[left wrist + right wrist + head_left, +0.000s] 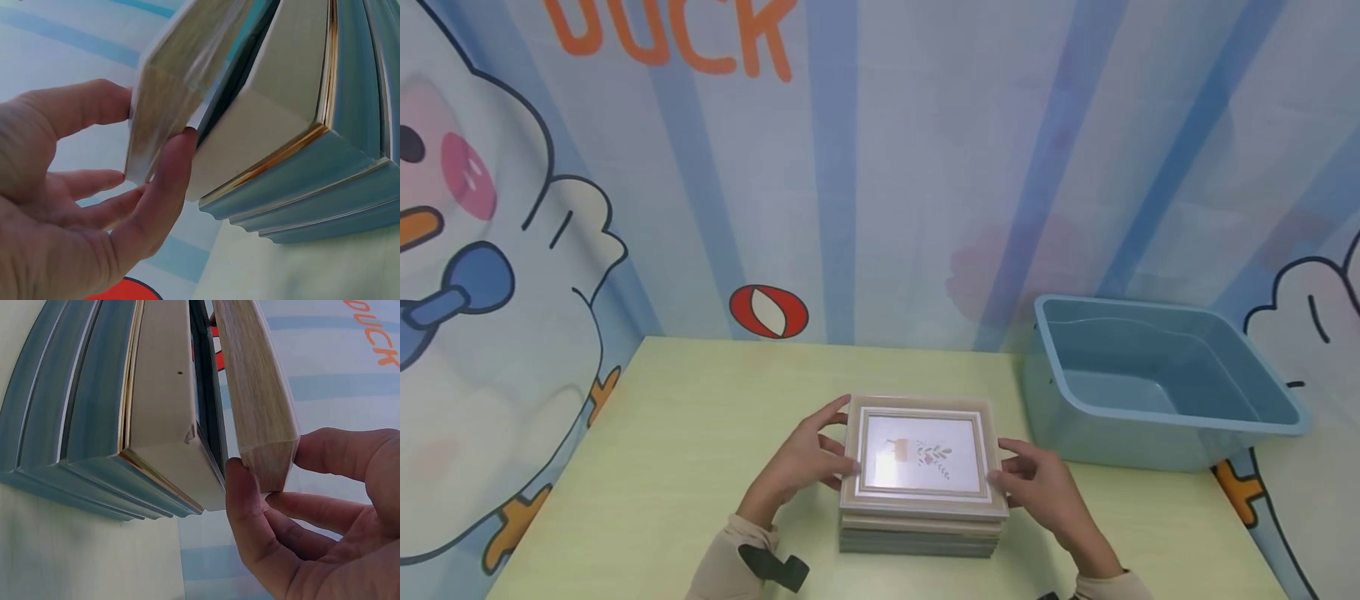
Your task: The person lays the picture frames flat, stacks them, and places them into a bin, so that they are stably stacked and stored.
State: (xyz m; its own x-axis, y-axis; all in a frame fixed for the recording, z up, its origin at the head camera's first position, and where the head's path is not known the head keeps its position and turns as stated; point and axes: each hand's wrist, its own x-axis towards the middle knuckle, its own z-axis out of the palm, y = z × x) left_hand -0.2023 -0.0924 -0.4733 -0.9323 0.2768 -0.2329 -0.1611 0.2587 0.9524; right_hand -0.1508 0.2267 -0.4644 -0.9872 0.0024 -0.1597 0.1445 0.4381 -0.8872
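A light wood-toned picture frame point(925, 454) with a plant print lies uppermost over a stack of frames point(917, 543). My left hand point(797, 462) pinches its left edge, while my right hand point(1041, 492) grips the opposite edge between thumb and fingers. Both wrist views show a narrow gap between this held frame point(165, 94) and the pile, so it is raised slightly. Below it come a pale frame point(162, 381) with a dark inner part and several blue-grey frames point(100, 394). Their undersides are hidden.
A blue plastic tub point(1150, 433) stands to the right on the pale yellow-green table point(700, 433). Behind the table hangs a striped blue cloth point(910, 167) with cartoon ducks and lettering.
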